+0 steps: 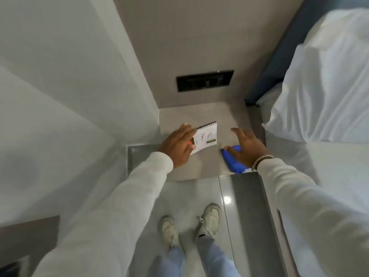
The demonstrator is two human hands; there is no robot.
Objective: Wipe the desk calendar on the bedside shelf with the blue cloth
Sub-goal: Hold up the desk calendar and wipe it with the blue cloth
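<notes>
A small white spiral-bound desk calendar (pixel 206 137) stands on the grey bedside shelf (pixel 201 114). My left hand (pixel 178 145) rests against the calendar's left side, fingers spread over its edge. The blue cloth (pixel 234 162) lies on the shelf near the front right edge. My right hand (pixel 246 146) is over the cloth, fingers apart, thumb touching the cloth's near corner; the palm hides part of it. I cannot tell whether the hand grips the cloth.
A black switch panel (pixel 205 80) is set in the wall above the shelf. A bed with white linen (pixel 323 86) borders the shelf on the right. A white wall (pixel 79 96) closes the left. My shoes (pixel 208 220) stand on the glossy floor below.
</notes>
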